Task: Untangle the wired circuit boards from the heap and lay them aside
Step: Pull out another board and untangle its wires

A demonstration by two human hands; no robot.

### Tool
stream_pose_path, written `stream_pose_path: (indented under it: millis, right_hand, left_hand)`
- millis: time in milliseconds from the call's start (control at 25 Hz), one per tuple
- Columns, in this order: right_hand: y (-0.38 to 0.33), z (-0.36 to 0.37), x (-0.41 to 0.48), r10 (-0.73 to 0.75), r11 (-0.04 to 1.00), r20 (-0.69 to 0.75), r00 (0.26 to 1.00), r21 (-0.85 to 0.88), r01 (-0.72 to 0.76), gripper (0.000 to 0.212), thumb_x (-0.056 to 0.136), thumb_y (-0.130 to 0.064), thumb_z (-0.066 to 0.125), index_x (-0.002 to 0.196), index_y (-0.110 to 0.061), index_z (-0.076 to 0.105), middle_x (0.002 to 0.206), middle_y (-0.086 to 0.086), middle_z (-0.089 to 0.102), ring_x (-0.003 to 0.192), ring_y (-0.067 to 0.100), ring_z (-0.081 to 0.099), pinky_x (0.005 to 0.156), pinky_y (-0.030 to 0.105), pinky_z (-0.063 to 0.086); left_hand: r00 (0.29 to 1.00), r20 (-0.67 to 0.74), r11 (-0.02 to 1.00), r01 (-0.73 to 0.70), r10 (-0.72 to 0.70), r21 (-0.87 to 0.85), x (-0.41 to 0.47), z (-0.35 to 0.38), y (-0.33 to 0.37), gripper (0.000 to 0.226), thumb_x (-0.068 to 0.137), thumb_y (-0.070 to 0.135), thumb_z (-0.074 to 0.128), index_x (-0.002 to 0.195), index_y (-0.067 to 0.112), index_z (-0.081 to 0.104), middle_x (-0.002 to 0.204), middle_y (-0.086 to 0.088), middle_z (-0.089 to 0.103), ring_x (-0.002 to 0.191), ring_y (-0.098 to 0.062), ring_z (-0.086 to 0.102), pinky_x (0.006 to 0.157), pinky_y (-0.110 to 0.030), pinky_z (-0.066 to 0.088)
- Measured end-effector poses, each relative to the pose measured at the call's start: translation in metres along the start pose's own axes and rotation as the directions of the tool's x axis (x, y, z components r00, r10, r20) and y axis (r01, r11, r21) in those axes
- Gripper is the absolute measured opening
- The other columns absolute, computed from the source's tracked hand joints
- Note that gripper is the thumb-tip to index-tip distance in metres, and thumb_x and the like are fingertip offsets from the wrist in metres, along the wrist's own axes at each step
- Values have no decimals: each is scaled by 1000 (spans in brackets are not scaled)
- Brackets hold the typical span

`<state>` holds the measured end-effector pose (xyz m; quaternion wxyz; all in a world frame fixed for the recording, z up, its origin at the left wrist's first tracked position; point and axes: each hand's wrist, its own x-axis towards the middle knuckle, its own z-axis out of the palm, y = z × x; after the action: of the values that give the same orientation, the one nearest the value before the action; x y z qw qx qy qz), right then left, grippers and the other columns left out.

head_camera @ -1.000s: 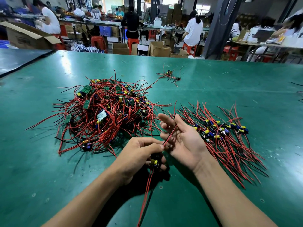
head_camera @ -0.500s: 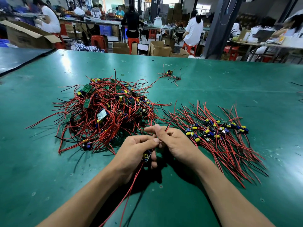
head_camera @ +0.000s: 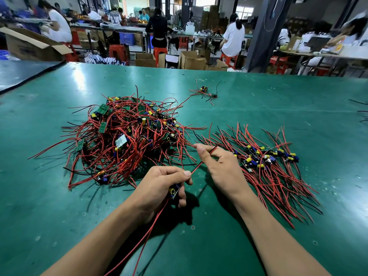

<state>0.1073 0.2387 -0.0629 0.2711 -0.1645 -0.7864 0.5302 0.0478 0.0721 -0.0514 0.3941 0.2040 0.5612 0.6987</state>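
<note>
heap (head_camera: 127, 140) left, sorted boards (head_camera: 266, 162) right, hands btwn, on table (head_camera: 278, 108).

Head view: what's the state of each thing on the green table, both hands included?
Tangled heap of red-wired green circuit boards, knotted together.
Row of red-wired boards at right, laid aside, wires roughly parallel.
Small board with yellow capacitor, held above the green table.
Left hand, grips that small board.
Right hand, pinches the board's red wire, drawn straight.
</note>
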Motion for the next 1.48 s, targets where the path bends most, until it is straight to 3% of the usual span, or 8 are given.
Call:
stream_pose_path:
  millis: [120,280,560,760,1000,1120,1400,1480]
  right_hand:
    - [2,-1,3,-6,1000,-107,994,-1,6,25,96,-35,65,104,-16,78,101,-13,74,93,-9,64,83,5,42]
    - [5,1,3,33,998,-132,991,-40,-38,48,97,-51,53,89,-12,79,60,-14,62,50,1,48,53,19,36]
    - [-2,-5,10,354,806,180,918,438,-398,57,98,-61,40,89,-21,80,62,-6,57,38,3,32,36,16,22]
    - [-5,-2,8,419,716,227,879,513,-474,65,71,-66,68,104,-12,74,62,-6,54,40,4,32,34,17,26]
    - [-20,14,-12,281,935,162,946,175,-307,63,63,-52,87,111,-21,60,71,-8,55,51,6,52,46,19,41]
    - [-25,25,-23,133,990,144,981,32,-139,44,72,-30,90,102,-21,59,70,-18,65,60,0,56,54,16,45]
    - [-25,22,-22,47,986,9,999,-163,-45,28,79,-9,79,91,-25,58,82,-10,68,61,-4,59,63,8,45]
    - [-21,14,-16,9,970,-110,994,-241,-35,24,82,-10,76,93,-24,60,88,-5,67,69,0,61,67,8,44]
  left_hand:
    - [1000,12,1000,13,-13,8,0,0,1,21,87,13,63,68,4,65,47,-10,47,37,-20,48,40,-21,42]
    - [1000,20,1000,23,-24,14,0,-1,3,21,88,13,63,68,4,66,48,-10,47,38,-21,50,41,-21,42]
    - [1000,-15,1000,13,-13,16,1,1,2,23,89,13,63,68,6,68,49,-10,49,39,-21,49,41,-22,42]
    - [994,-109,1000,3,-1,16,6,4,2,30,93,31,59,84,5,71,60,-9,59,44,-20,55,42,-22,44]
    - [995,-71,960,52,-74,-276,15,-2,9,74,90,66,33,135,11,51,115,-12,71,100,-28,70,82,-39,55]
    - [997,-16,934,61,-72,-351,13,2,6,78,90,71,29,148,20,37,124,-9,68,109,-25,68,83,-37,52]
    - [992,-129,976,-24,-4,-215,14,0,5,59,91,58,42,130,16,58,124,-7,67,109,-19,67,99,-40,50]
    - [959,-262,988,-135,111,-76,13,-1,4,35,94,35,56,111,7,67,105,-11,73,88,-20,71,82,-39,59]
